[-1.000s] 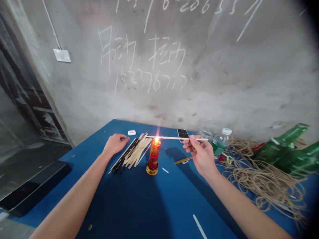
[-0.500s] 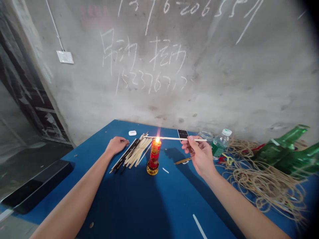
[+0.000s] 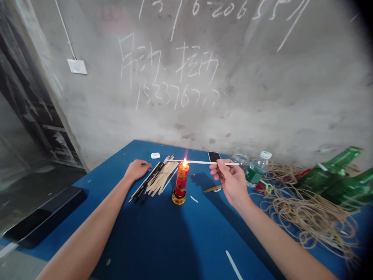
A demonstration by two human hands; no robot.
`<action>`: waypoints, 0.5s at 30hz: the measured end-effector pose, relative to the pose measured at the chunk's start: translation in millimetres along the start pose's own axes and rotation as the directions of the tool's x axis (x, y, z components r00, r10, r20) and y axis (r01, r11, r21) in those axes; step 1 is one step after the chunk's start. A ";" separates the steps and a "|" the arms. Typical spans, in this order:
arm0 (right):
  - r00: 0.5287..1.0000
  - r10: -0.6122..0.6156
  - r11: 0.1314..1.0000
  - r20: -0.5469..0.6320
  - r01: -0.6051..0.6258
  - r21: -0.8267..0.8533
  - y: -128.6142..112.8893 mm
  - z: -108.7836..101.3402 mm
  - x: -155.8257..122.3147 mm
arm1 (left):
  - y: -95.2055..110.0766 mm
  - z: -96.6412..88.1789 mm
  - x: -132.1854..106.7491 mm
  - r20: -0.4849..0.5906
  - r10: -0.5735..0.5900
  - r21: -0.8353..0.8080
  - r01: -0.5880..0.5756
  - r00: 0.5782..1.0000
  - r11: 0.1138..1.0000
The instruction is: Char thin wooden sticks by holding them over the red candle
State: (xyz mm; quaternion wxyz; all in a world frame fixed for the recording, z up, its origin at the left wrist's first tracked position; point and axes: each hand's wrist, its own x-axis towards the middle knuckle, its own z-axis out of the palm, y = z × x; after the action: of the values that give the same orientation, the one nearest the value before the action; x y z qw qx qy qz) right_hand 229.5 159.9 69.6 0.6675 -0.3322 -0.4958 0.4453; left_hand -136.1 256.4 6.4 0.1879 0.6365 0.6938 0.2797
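My right hand (image 3: 230, 177) pinches a thin pale wooden strip (image 3: 201, 162) near its right end, thumb on top. The strip lies level across the candle flame (image 3: 185, 162), its far end above a pile of strips. A red candle (image 3: 182, 181) with gold markings stands upright in a gold holder (image 3: 178, 199). On the table left of the pile rests my left hand (image 3: 138, 170), fingers curled in, with nothing visible in it. Beside it lie pale strips (image 3: 161, 177) and several black ones (image 3: 147, 184), fanned together.
The blue table (image 3: 151, 237) meets a grey wall. At right are a jar (image 3: 240, 158), a plastic bottle (image 3: 256, 169), green glass bottles (image 3: 329, 167) and tangled cord (image 3: 309, 217). A phone (image 3: 214, 156), a white case (image 3: 155, 155) and a black box (image 3: 43, 217) also lie here.
My right hand has shifted the strip slightly left over the flame. The flame now looks a little smaller. My left hand stays put.
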 end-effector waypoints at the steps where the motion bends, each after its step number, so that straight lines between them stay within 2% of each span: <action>1: 1.000 0.000 1.000 0.000 0.000 0.003 0.3 0.3 0.1 | -0.1 0.1 0.0 0.001 0.002 -0.001 -0.002 1.000 1.000; 15: 1.000 -0.001 1.000 -0.001 0.001 0.000 -0.2 7.0 0.6 | -1.9 1.3 1.3 -0.001 0.011 0.003 -0.011 1.000 1.000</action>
State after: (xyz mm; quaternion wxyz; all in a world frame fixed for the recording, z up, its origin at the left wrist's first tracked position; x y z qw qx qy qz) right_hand 222.9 160.3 72.0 0.6682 -0.3321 -0.4956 0.4446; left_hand -136.9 257.9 4.3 0.1849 0.6404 0.6908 0.2801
